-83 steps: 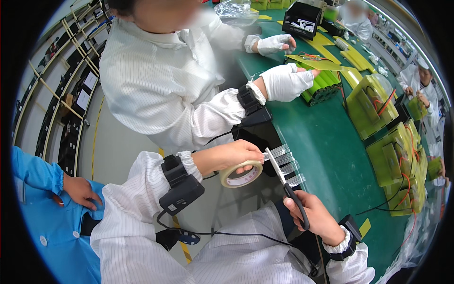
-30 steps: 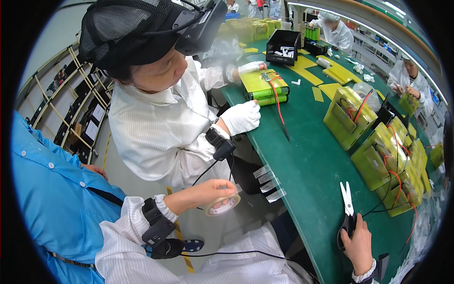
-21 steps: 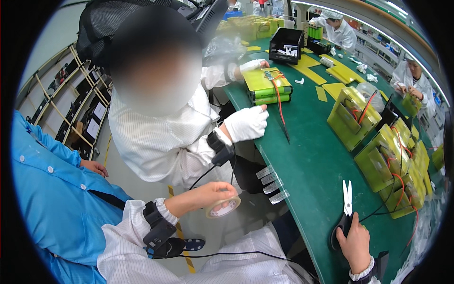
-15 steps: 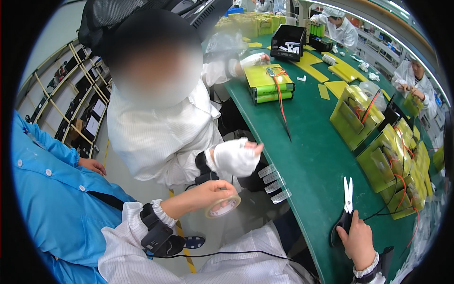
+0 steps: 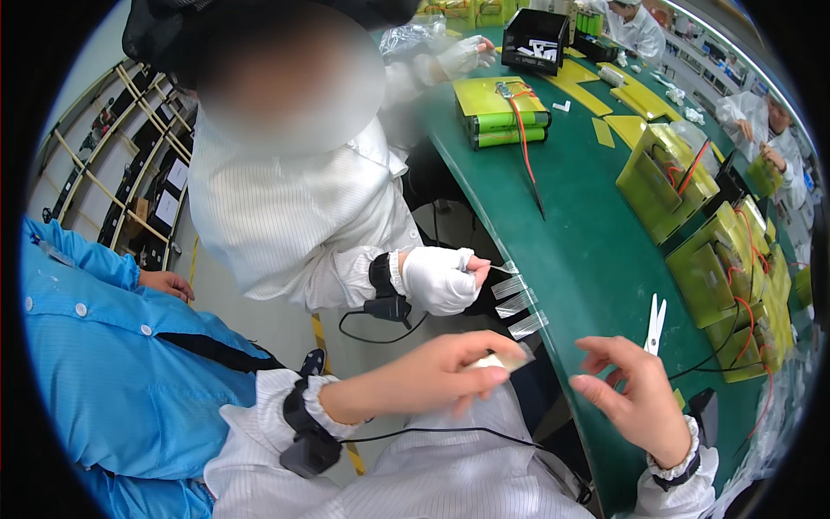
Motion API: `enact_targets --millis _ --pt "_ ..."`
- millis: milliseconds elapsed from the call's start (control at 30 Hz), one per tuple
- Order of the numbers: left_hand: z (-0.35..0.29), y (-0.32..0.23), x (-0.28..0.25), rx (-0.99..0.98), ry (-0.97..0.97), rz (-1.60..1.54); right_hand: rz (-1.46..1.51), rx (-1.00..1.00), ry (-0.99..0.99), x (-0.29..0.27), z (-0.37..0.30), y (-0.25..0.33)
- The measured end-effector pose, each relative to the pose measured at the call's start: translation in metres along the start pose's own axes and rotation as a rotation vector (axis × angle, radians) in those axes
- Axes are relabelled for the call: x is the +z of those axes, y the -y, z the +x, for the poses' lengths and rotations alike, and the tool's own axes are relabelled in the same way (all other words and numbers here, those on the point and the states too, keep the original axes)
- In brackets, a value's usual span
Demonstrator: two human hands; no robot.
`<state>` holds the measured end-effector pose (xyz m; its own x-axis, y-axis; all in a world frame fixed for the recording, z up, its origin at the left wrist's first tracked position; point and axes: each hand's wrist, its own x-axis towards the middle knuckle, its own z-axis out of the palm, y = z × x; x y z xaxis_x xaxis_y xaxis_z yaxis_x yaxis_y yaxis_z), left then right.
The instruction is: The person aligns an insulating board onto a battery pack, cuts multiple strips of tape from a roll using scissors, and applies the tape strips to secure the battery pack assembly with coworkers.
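Here, a roll of tape (image 5: pixel 508 359) is pinched between the thumb and fingers of the left hand (image 5: pixel 441 376), beside the table's edge; its print is too blurred to be read. The fingers of the right hand (image 5: pixel 635 394) are curved and spread, with nothing gripped. The 1 pair of scissors (image 5: pixel 657 324), pressed under that hand 0.5 s ago, has been released on the green table (image 5: pixel 588 268), its handles hidden. By a co-worker's gloved hand (image 5: pixel 439 281), since moved to the edge, 1 strip end (image 5: pixel 510 267) is now pinched; 3 clear strips (image 5: pixel 516 303) are left stuck below it. Farther off, 1 pack of green cylinders (image 5: pixel 501 117) and 1 black bin (image 5: pixel 536 41) are seen; on shelved boxes, 2 white labels (image 5: pixel 168 208) cannot be read.
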<state>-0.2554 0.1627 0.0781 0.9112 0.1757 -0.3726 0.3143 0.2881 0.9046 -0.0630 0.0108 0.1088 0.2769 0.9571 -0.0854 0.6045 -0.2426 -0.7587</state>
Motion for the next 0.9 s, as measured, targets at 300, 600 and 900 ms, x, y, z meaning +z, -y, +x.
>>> enact_targets --millis 300,600,900 --pt "0.013 0.008 0.031 0.027 0.071 0.268 0.178 -0.056 0.103 0.020 0.001 -0.002" --pt "0.004 0.007 0.027 -0.007 0.089 0.361 0.053 -0.175 0.077 0.027 0.005 -0.001" --pt "-0.005 0.022 0.019 0.233 0.081 0.121 -0.139 -0.470 0.008 0.020 0.003 0.033"
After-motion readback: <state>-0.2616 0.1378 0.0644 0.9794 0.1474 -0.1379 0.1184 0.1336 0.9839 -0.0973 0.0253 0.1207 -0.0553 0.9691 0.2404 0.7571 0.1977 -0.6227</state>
